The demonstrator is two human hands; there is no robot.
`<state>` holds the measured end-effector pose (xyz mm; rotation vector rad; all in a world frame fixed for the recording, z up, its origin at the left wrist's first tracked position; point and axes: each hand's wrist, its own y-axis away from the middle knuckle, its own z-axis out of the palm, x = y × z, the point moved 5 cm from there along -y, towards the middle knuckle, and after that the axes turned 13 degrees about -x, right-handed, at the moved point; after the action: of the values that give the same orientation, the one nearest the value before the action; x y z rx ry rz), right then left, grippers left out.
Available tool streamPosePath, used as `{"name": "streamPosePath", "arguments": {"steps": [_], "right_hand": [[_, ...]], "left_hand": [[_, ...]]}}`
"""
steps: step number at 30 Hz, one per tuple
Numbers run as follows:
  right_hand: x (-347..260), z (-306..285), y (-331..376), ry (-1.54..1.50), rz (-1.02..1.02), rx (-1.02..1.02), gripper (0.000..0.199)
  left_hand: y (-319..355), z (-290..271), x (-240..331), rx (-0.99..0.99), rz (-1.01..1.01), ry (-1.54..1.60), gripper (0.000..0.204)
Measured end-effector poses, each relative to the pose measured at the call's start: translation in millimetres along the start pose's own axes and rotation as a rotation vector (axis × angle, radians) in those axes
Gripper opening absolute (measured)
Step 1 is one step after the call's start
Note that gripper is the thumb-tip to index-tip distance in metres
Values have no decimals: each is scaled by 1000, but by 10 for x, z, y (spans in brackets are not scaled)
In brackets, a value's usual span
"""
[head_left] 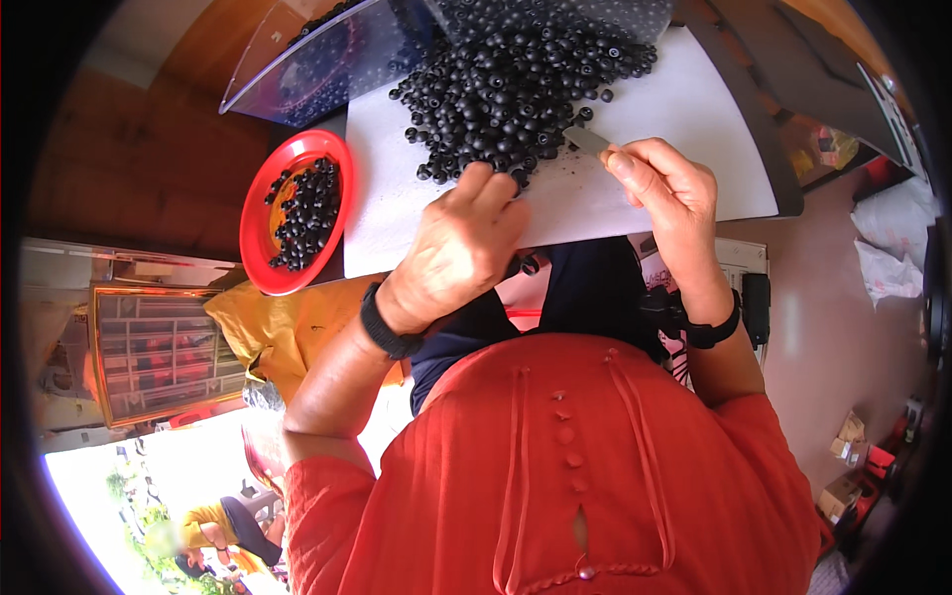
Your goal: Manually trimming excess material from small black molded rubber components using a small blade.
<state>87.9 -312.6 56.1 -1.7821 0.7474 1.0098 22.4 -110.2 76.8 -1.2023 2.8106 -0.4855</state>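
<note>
A large heap of small round black pieces (pixel 496 94), some with a hole showing, lies on a white sheet (pixel 684 129) over the table. At the heap's near edge is my left hand (pixel 461 243), its fingers curled down; whether they pinch a piece is hidden. To its right my right hand (pixel 669 188) grips a small flat grey blade (pixel 587 141) between thumb and fingers. The blade's tip points left, close to the heap's right edge. Dark crumbs lie on the sheet between the two hands. Further left, a red oval dish (pixel 260 238) holds more black pieces.
A clear plastic bin (pixel 288 79) stands tilted at the back left, against the heap. The table's dark edge (pixel 783 178) runs along the right. Below left are a yellow bag (pixel 288 322) and a framed glass case (pixel 164 352). Another person (pixel 213 531) sits far off, lower left.
</note>
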Motion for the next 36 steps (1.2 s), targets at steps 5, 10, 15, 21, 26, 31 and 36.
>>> {"name": "streamPosePath", "arguments": {"steps": [5, 10, 15, 21, 26, 31, 36], "right_hand": [[-36, 232, -48, 170, -64, -107, 18], [-146, 535, -105, 460, -250, -165, 19], [-192, 686, -102, 665, -258, -221, 22], [-191, 706, -97, 689, -272, -213, 25], [-206, 761, -128, 691, -266, -200, 26], [-219, 755, -143, 635, -200, -168, 28], [-210, 742, -134, 563, -184, -154, 29]], "left_hand": [[494, -106, -225, 67, -228, 110, 29], [667, -84, -216, 317, -511, 316, 20], [672, 42, -207, 331, -613, 285, 18], [707, -11, -284, 332, -553, 138, 16], [515, -55, -221, 148, -462, -66, 15], [437, -44, -397, 35, -407, -107, 13], [484, -39, -447, 2, -437, 22, 15]]}}
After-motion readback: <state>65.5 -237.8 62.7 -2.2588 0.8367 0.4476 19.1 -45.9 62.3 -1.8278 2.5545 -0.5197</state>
